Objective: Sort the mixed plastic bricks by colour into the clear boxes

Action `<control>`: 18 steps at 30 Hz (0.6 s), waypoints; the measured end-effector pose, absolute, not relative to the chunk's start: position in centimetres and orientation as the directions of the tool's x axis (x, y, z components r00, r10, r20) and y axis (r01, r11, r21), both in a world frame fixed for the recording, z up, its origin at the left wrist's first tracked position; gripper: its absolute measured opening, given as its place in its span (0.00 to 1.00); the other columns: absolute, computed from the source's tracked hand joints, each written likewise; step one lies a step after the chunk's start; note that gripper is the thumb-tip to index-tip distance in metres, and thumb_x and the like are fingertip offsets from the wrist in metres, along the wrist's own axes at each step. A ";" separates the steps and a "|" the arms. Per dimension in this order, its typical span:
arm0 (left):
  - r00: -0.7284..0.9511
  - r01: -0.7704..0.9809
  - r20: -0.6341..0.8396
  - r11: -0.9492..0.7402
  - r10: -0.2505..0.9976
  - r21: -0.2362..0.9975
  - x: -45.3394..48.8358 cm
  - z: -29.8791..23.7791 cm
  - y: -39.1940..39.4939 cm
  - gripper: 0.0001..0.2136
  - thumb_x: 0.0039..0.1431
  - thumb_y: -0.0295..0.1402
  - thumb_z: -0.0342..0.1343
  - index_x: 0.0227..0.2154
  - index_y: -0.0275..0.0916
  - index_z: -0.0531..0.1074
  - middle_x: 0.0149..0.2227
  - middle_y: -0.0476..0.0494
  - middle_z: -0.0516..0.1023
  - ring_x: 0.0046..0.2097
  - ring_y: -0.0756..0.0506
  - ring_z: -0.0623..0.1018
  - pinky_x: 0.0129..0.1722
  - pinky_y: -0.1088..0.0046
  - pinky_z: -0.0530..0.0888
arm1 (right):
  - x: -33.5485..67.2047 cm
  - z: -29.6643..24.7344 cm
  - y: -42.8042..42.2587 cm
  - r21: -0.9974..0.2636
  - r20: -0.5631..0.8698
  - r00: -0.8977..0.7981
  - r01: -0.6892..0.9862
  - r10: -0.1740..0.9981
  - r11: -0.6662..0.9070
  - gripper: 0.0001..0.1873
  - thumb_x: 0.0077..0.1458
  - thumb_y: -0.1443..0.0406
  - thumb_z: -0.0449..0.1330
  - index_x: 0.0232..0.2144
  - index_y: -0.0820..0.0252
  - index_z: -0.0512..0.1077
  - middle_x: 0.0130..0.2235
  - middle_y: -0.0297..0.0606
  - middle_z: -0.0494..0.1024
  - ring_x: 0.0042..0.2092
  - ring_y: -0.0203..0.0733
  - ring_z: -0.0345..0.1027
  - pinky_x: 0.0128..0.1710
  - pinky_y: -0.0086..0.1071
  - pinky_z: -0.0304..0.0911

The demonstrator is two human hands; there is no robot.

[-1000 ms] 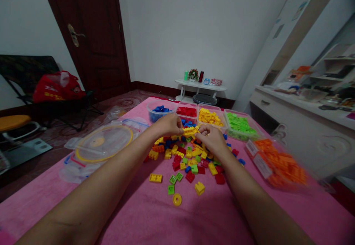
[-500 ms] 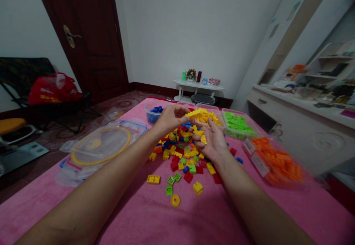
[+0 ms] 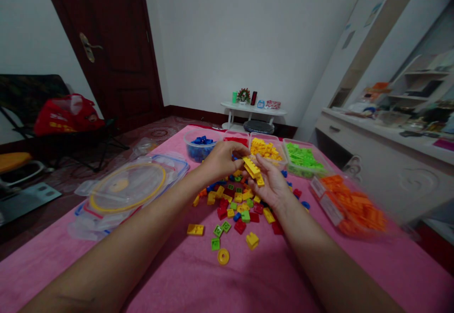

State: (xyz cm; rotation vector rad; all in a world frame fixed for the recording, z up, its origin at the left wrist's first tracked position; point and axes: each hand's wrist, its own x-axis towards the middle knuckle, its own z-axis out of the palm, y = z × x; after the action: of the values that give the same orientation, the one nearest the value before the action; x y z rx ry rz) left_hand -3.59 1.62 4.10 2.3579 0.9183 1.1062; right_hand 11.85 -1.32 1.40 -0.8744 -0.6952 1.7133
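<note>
My left hand (image 3: 219,159) pinches one end of a long yellow brick (image 3: 251,166) above a heap of mixed plastic bricks (image 3: 237,201) on the pink cloth. Palm up beside it, my right hand (image 3: 270,186) cups a few small yellow bricks (image 3: 260,180) and touches the long brick's lower end. Behind the hands stands a row of clear boxes: blue bricks (image 3: 199,143), red bricks (image 3: 237,140), yellow bricks (image 3: 266,148) and green bricks (image 3: 303,157).
A box of orange bricks (image 3: 354,206) lies at the right. Clear lids with a yellow ring (image 3: 129,187) are stacked at the left. Loose bricks and a yellow ring piece (image 3: 223,256) lie nearer me. A dresser (image 3: 383,161) stands to the right, a dark door (image 3: 117,48) behind.
Both hands rose from the heap with yellow bricks. My right hand turned palm up, and my left hand brought the long yellow brick down against it.
</note>
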 end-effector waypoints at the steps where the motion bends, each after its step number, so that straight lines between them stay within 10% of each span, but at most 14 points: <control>1: 0.474 0.410 0.536 -0.714 0.698 0.568 -3.7 4.2 1.7 0.14 0.45 0.19 0.52 0.35 0.35 0.77 0.33 0.47 0.80 0.32 0.52 0.77 0.34 0.78 0.72 | 11.9 1.1 -1.2 -0.815 -0.220 -0.155 -0.513 0.963 -0.269 0.07 0.52 0.65 0.57 0.35 0.61 0.69 0.28 0.35 0.75 0.24 0.33 0.69 0.18 0.22 0.64; 10: 0.444 0.430 0.532 -0.692 0.721 0.579 -4.3 4.7 1.8 0.14 0.44 0.19 0.52 0.34 0.34 0.77 0.33 0.47 0.80 0.34 0.51 0.77 0.36 0.75 0.73 | 12.2 -1.0 -0.1 -0.985 0.004 -0.055 -0.174 0.998 -0.005 0.19 0.31 0.71 0.65 0.33 0.62 0.72 0.28 0.34 0.77 0.27 0.35 0.70 0.25 0.25 0.64; 18: 0.468 0.417 0.505 -0.685 0.725 0.597 -4.1 4.0 2.0 0.15 0.44 0.19 0.53 0.35 0.34 0.77 0.32 0.46 0.80 0.32 0.51 0.77 0.36 0.75 0.74 | 11.5 0.8 -1.4 -0.950 -0.082 -0.098 -0.292 0.992 -0.108 0.17 0.46 0.55 0.63 0.36 0.59 0.70 0.28 0.33 0.74 0.21 0.30 0.64 0.14 0.21 0.58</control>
State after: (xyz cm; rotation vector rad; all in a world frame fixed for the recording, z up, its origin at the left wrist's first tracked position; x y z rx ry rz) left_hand -4.12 1.97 3.96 2.3295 0.9584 1.0769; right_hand 11.53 -1.43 0.81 -1.0089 -0.9949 1.4692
